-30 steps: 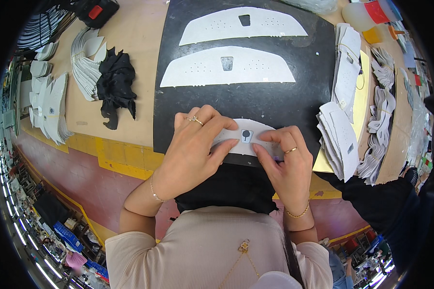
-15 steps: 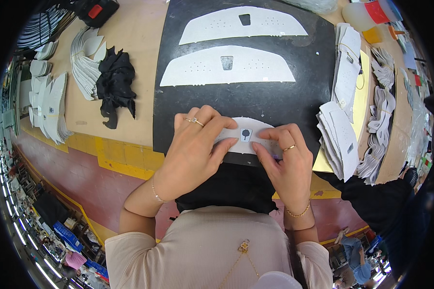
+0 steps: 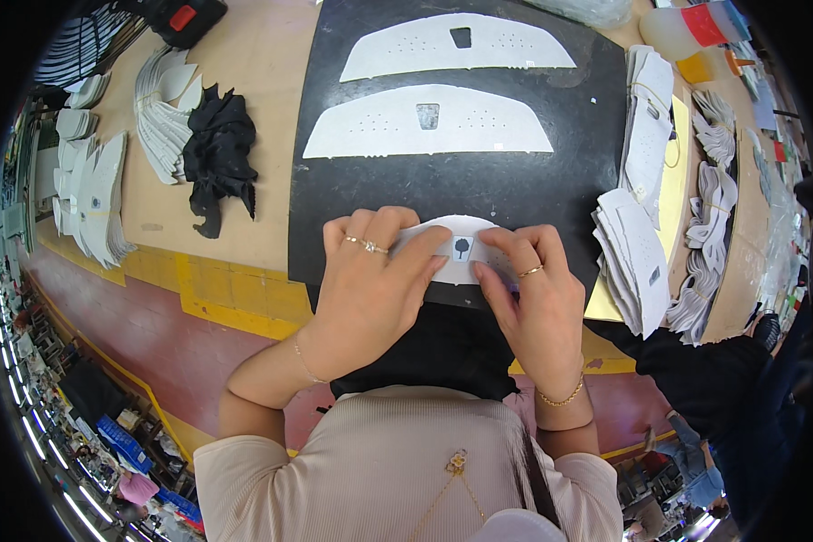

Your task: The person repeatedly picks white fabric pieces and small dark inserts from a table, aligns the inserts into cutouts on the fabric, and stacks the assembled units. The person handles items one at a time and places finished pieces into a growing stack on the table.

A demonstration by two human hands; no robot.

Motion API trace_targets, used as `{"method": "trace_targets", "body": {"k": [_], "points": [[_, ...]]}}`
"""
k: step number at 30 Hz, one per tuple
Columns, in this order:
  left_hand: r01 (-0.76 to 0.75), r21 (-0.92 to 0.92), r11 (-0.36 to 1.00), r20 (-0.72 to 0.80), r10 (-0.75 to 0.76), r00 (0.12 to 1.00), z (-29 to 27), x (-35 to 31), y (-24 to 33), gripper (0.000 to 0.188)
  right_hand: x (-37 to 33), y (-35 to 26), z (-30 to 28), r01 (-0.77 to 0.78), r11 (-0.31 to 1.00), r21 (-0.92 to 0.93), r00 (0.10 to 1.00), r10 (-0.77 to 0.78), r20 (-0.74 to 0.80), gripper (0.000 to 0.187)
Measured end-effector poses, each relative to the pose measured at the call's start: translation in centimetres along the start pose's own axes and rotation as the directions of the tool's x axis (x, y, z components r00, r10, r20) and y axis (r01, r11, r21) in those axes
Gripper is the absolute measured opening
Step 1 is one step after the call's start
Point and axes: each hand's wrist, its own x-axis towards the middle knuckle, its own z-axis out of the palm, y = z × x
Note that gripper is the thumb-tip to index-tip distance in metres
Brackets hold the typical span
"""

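Near the front edge of a black mat (image 3: 370, 185), both my hands pinch a white curved panel (image 3: 463, 224) from either side. In its middle sits a small patch (image 3: 463, 248) with a dark tree-like mark. My left hand (image 3: 370, 289) has thumb and forefinger closed on the panel just left of the patch. On the right side, my right hand (image 3: 542, 307) grips it the same way; the panel's outer ends are hidden under my fingers. Farther back lie two matching white panels, one (image 3: 397, 126) nearer and one (image 3: 406, 52) behind it, each with a trapezoid cutout and small holes.
Stacks of white pieces (image 3: 630, 262) lie at the mat's right, beside bundled strips (image 3: 714, 208). Leftward are a crumpled black cloth (image 3: 219, 154), fanned white pieces (image 3: 158, 117) and more stacks (image 3: 99, 199). A bottle with a red band (image 3: 696, 25) lies at the back right.
My fingers have shifted slightly upward and closer in around the patch. The panel appears bent a little more, and the tree-like mark sits slightly higher and to the right.
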Motion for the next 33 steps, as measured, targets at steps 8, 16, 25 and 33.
{"method": "trace_targets", "body": {"k": [8,16,25,33], "points": [[-0.203,0.303,0.931,0.027,0.204,0.979,1.7,-2.1,0.6,0.048,-0.6,-0.4,-0.2,0.084,0.993,-0.086,0.996,-0.083,0.012,0.034],[-0.222,0.39,0.894,-0.001,0.241,0.97,1.8,-2.0,0.9,0.048,-1.6,-0.7,0.0,0.223,0.87,-0.439,0.965,-0.262,-0.03,0.048],[-0.22,0.332,0.917,-0.067,0.255,0.965,2.3,-1.6,0.5,0.051,-3.3,-0.4,0.9,0.234,0.896,-0.378,0.969,-0.247,0.015,0.057],[-0.275,0.227,0.934,-0.003,0.283,0.959,1.0,-0.6,-0.4,0.048,-4.5,-0.5,0.7,0.267,0.886,-0.379,0.963,-0.253,0.088,0.06]]}}
